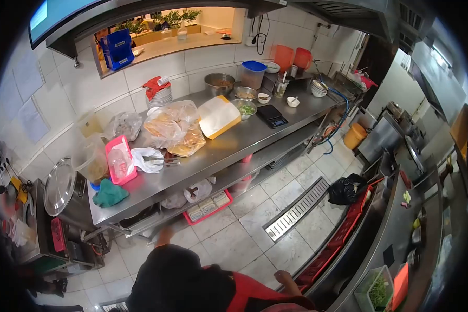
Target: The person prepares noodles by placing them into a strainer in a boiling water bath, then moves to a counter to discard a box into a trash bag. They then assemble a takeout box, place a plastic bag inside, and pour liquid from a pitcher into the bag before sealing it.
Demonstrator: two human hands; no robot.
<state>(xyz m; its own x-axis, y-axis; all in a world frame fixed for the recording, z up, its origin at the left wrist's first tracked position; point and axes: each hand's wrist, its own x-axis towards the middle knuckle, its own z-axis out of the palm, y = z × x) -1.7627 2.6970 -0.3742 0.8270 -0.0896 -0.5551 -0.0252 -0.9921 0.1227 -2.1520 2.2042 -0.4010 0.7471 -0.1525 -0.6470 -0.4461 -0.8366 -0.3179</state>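
My left hand [165,236] hangs low past my black sleeve, in front of the steel counter. Motion smears it, so its fingers do not show clearly. My right hand [284,278] is at my other side with its fingers curled and nothing visible in them. It is nearest to the red crates [317,265] along the right-hand counter. Beyond my left hand, a pink tray of white packs [208,208] rests on the floor beneath the counter. Neither hand touches any of these things.
The steel counter [203,162] carries bagged bread [174,127], a pink tray [120,161], a green cloth [109,193], a black scale [272,116] and several bowls. A floor drain [296,208] crosses the tiles. A black bag [347,189] sits by the right-hand counter.
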